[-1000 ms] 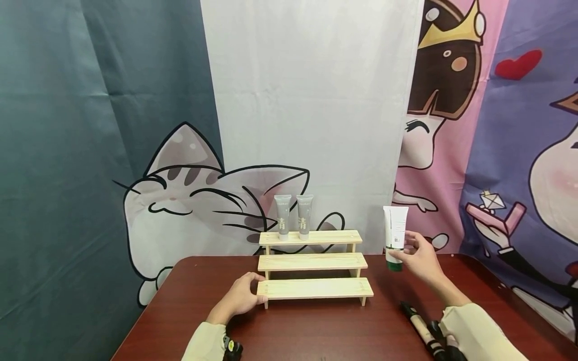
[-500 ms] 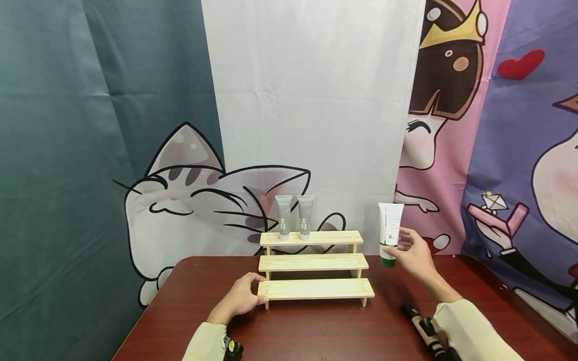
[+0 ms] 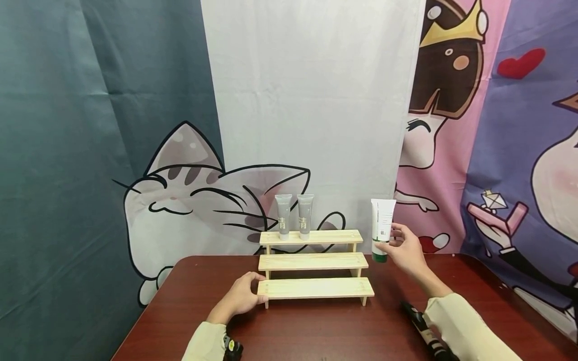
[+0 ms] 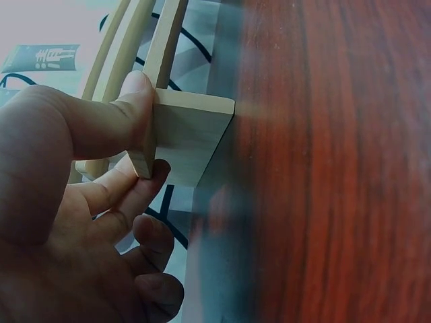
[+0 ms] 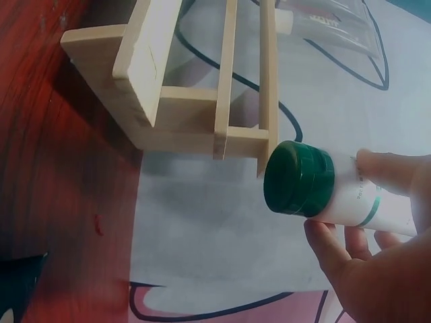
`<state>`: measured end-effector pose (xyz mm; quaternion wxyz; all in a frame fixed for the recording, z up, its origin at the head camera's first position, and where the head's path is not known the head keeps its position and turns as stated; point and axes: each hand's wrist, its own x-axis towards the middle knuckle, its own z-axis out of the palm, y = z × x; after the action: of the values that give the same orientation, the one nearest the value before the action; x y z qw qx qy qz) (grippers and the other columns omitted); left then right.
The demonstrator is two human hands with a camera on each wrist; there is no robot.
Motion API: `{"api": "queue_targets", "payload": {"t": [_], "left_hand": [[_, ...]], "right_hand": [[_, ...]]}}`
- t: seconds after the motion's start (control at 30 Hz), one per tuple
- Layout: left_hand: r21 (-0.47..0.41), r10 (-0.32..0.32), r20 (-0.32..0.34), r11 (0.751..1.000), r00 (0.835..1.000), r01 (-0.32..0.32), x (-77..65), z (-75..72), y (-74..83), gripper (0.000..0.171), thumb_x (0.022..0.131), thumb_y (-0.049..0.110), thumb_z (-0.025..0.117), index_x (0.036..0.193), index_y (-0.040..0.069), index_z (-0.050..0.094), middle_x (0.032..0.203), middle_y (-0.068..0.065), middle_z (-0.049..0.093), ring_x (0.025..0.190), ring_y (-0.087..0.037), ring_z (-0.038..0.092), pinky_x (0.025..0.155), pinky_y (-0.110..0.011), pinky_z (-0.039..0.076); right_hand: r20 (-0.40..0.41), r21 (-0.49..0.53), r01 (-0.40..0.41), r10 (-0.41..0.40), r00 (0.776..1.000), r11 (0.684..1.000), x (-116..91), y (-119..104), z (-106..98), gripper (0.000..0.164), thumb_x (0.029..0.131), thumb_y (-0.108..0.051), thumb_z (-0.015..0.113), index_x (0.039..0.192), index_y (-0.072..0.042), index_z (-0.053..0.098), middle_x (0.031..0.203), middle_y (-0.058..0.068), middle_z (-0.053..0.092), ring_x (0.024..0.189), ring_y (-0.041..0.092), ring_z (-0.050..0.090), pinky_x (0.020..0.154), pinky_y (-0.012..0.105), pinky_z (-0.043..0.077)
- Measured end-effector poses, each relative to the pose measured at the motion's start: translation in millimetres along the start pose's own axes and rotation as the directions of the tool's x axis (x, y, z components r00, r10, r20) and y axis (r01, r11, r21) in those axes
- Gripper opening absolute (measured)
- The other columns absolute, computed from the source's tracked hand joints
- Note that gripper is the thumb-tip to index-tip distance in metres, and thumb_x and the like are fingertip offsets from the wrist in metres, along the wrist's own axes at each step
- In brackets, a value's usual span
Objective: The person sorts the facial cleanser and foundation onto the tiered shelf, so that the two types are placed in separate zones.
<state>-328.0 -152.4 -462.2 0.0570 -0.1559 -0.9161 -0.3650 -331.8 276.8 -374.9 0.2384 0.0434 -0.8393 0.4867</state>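
A three-tier wooden display rack [image 3: 316,287] stands on the table. My left hand [image 3: 242,295] pinches the left end of its lowest board, thumb on one face and fingers on the other in the left wrist view. My right hand [image 3: 408,252] holds a white squeeze tube [image 3: 382,220] with a green cap [image 5: 300,178], cap down, in the air just right of the rack's upper tiers. Two grey translucent tubes, a left tube [image 3: 283,216] and a right tube [image 3: 304,216], stand upright on their caps on the left half of the top tier.
The dark red wooden table [image 3: 289,333] carries the rack. A black and beige marker-like item [image 3: 426,333] lies on the table by the right sleeve. Behind the table hangs a printed cloth [image 3: 316,100] with cartoon figures.
My right hand has moved left and slightly up with the white tube, closer to the rack. The left hand and the two grey tubes have stayed in place.
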Motion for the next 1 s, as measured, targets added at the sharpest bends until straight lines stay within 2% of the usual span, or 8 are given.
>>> {"api": "queue_targets", "payload": {"t": [0.17, 0.63, 1.0], "left_hand": [[0.000, -0.001, 0.011, 1.000, 1.000, 0.001, -0.5, 1.1, 0.0, 0.044, 0.075, 0.016, 0.085, 0.113, 0.007, 0.065, 0.121, -0.014, 0.062, 0.120, -0.039, 0.054, 0.100, -0.057, 0.041], [0.003, 0.000, 0.005, 1.000, 1.000, 0.000, -0.4, 0.2, 0.2, 0.043, 0.075, 0.015, 0.085, 0.113, 0.008, 0.066, 0.123, -0.014, 0.061, 0.121, -0.040, 0.053, 0.099, -0.058, 0.041], [0.003, 0.008, 0.001, 1.000, 1.000, -0.008, -0.2, -0.1, -0.1, 0.043, 0.075, 0.016, 0.085, 0.113, 0.007, 0.065, 0.122, -0.014, 0.062, 0.121, -0.040, 0.053, 0.100, -0.058, 0.040]], "right_hand": [[0.007, 0.026, -0.022, 0.022, 1.000, 0.999, -0.8, -1.7, 4.4, 0.071, 0.082, -0.010, 0.080, 0.141, 0.004, 0.043, 0.122, 0.027, 0.056, 0.101, 0.038, 0.062, 0.067, 0.021, 0.053], [0.002, 0.051, -0.012, 0.012, 1.000, 0.999, 3.6, -3.7, 17.4, 0.069, 0.082, -0.008, 0.081, 0.141, 0.001, 0.046, 0.126, 0.028, 0.056, 0.106, 0.041, 0.063, 0.068, 0.021, 0.053], [0.002, 0.082, -0.021, 0.020, 1.000, 0.996, 6.1, -8.6, 28.4, 0.070, 0.083, -0.006, 0.079, 0.143, 0.001, 0.044, 0.128, 0.027, 0.055, 0.111, 0.042, 0.062, 0.076, 0.027, 0.055]]}}
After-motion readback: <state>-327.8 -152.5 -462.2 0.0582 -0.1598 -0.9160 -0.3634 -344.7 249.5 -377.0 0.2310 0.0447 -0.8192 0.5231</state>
